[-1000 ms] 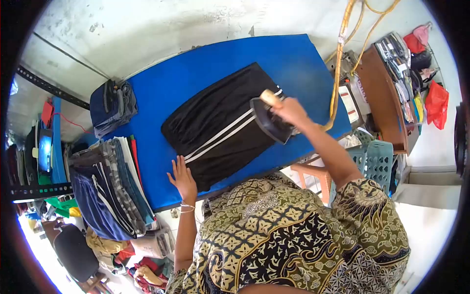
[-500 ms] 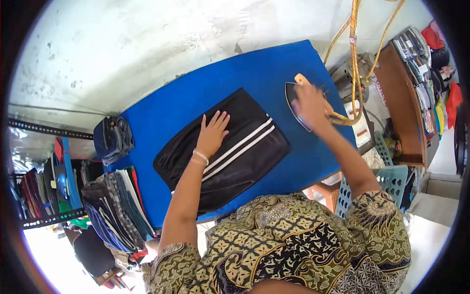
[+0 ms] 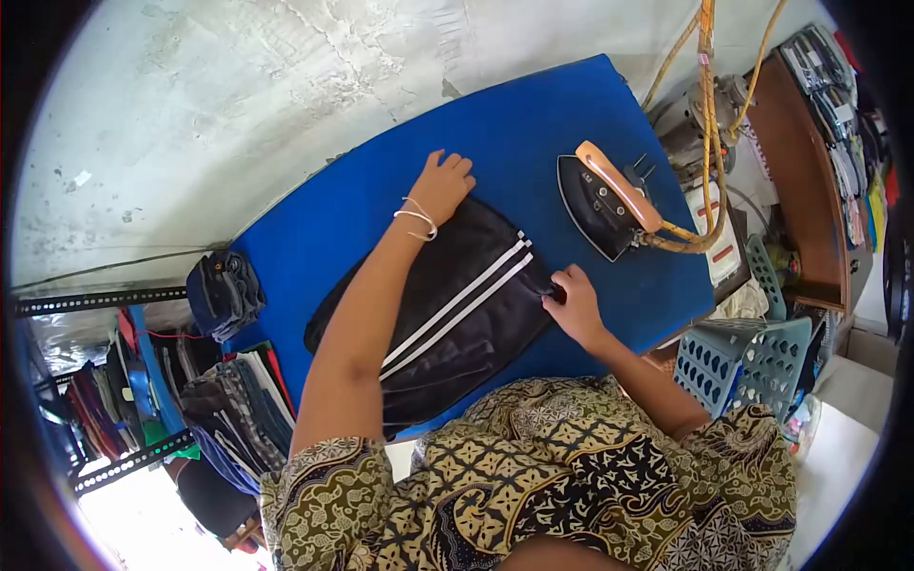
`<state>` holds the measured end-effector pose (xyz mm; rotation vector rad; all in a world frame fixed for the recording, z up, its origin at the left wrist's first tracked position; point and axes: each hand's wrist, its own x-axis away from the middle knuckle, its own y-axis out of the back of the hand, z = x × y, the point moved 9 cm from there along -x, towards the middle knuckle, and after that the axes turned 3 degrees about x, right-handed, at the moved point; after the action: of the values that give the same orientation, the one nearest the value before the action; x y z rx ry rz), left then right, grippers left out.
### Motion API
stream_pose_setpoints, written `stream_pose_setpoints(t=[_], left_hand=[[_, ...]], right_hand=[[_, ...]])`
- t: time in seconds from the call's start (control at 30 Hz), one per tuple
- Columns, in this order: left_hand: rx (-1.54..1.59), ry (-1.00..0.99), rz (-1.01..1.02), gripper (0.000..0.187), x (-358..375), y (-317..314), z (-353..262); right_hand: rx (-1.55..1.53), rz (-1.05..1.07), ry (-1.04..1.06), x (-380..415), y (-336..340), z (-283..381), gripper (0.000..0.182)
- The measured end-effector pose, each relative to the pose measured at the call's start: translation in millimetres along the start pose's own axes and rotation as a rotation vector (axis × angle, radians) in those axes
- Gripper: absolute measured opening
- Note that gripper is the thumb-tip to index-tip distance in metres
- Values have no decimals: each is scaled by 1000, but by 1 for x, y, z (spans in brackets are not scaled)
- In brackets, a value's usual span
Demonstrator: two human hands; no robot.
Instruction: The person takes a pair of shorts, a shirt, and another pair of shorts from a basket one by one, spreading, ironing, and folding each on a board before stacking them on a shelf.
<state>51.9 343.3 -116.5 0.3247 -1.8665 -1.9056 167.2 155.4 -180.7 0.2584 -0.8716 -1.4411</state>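
Both my hands have moved. My left hand [image 3: 443, 186] is now at the far edge of the black cloth [image 3: 476, 233], fingers bent; I cannot tell if it grips. The cloth lies mid-way on the blue table [image 3: 524, 124]. My right hand [image 3: 579, 309] let go of the iron [image 3: 605, 205] and now pinches the cloth's right end, near the iron, so both hands work the cloth.

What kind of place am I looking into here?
Probably a small laundry or pressing shop: an iron stands on a blue table beside striped black clothing, with folded jeans nearby.
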Motion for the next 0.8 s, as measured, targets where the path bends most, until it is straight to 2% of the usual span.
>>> stream_pose_setpoints(t=[0.03, 0.07, 0.13, 0.17, 0.2, 0.23, 0.3, 0.33, 0.37, 0.43, 0.47, 0.53, 0.57, 0.63, 0.67, 0.7, 0.77, 0.8], left_hand=[[62, -17, -111, 23, 13, 13, 2], [60, -18, -111, 23, 31, 15, 5], [56, -71, -281, 21, 79, 33, 5], [52, -77, -281, 21, 102, 28, 5], [36, -7, -121, 23, 120, 3, 12], [18, 64, 36, 26, 132, -15, 19], [16, 76, -7, 27, 134, -19, 17], [19, 88, -44, 29, 131, -19, 16], [22, 86, -47, 29, 124, -23, 11], [23, -107, -393, 25, 107, -4, -7], [30, -108, -403, 25, 101, -10, -1], [-80, -167, -176, 19, 88, -40, 2], [-74, -164, -185, 19, 87, -37, 7], [-102, -53, 6, 13, 96, -19, 16], [-71, -71, -168, 12, 115, 2, 21], [-70, -54, -166, 12, 134, 11, 27], [-24, -68, -458, 12, 190, 49, 31], [-30, -53, -451, 12, 218, 49, 35]], right_hand=[[-50, -171, 207, 13, 13, 30, 25], [-99, -344, 414, 33, 26, 59, 20], [47, -223, 572, 56, 2, 95, 26], [133, -131, 648, 68, -16, 109, 27], [257, 67, 631, 73, -49, 109, 31], [259, 59, 632, 79, -64, 106, 31], [293, -100, 670, 88, -76, 104, 37], [300, -105, 671, 87, -75, 109, 37], [275, -209, 549, 81, -61, 105, 41], [299, -390, 275, 73, -37, 89, 51], [310, -391, 273, 71, -41, 78, 51], [183, -288, 37, 61, -53, 29, 44], [194, -288, 37, 59, -48, 20, 44], [108, -162, 62, 58, -49, 20, 32], [49, -345, 147, 73, -30, 47, 25], [53, -333, 159, 82, -29, 71, 25], [-80, -422, 472, 119, -25, 140, 22], [-53, -311, 527, 134, -43, 167, 19]])
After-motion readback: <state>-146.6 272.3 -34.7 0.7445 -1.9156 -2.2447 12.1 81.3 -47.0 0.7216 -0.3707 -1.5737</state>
